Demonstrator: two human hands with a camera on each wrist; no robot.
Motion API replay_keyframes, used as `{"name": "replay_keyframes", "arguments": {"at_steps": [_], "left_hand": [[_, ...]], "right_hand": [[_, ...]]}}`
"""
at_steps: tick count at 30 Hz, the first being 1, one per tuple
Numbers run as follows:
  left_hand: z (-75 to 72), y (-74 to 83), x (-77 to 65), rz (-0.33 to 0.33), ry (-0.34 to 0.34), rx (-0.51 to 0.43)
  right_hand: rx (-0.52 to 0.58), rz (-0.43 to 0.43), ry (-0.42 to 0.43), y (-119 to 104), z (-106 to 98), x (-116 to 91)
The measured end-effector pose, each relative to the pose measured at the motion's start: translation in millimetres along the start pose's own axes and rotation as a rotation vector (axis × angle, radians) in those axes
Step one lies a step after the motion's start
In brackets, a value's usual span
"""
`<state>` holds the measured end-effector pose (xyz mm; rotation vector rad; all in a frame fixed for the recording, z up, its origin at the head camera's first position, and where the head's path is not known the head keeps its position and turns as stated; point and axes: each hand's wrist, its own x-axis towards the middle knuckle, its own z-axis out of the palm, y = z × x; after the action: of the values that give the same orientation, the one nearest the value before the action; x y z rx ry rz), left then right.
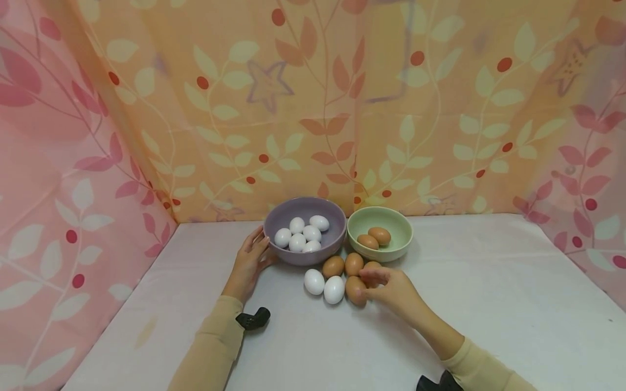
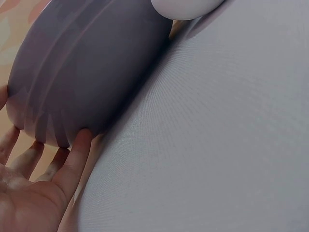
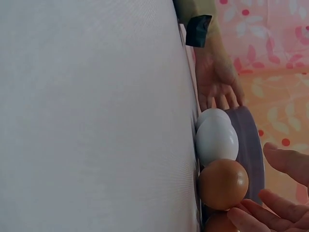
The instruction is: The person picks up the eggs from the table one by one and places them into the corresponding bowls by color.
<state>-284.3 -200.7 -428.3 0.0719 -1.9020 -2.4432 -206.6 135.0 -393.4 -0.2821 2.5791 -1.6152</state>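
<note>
In the head view my left hand [image 1: 248, 264] touches the left side of the purple bowl [image 1: 337, 247], which holds several white eggs [image 1: 312, 233]. Its fingertips rest along the bowl's outer wall [image 2: 91, 72] in the left wrist view. My right hand [image 1: 393, 290] reaches over the brown eggs in front of the bowls, thumb and fingers apart. Nearest to it is a brown egg [image 1: 355, 291]; in the right wrist view the fingertips [image 3: 241, 217] lie close beside that egg [image 3: 223, 184], perhaps touching. Another brown egg [image 1: 373, 265] is partly hidden behind the fingers.
A green bowl [image 1: 405, 239] with two brown eggs [image 1: 379, 235] stands right of the purple one. Two white eggs [image 1: 334, 290] and two more brown eggs [image 1: 333, 266] lie in front on the white-covered table [image 1: 303, 347]. Patterned cloth [image 1: 318, 108] hangs behind and at both sides.
</note>
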Motion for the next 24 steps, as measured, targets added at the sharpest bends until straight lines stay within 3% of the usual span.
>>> {"name": "replay_keyframes", "arguments": {"at_steps": [7, 17, 24], "left_hand": [[0.4, 0.9, -0.7, -0.004, -0.005, -0.005], [0.7, 0.0, -0.2, -0.007, 0.001, -0.009], [0.3, 0.0, 0.4, -0.008, 0.006, -0.013]], "right_hand": [[-0.063, -0.003, 0.022, -1.1, 0.9, 0.2], [-0.067, -0.042, 0.009, -0.8, 4.4, 1.7], [-0.151, -0.087, 0.001, -3.4, 7.0, 2.3]]}}
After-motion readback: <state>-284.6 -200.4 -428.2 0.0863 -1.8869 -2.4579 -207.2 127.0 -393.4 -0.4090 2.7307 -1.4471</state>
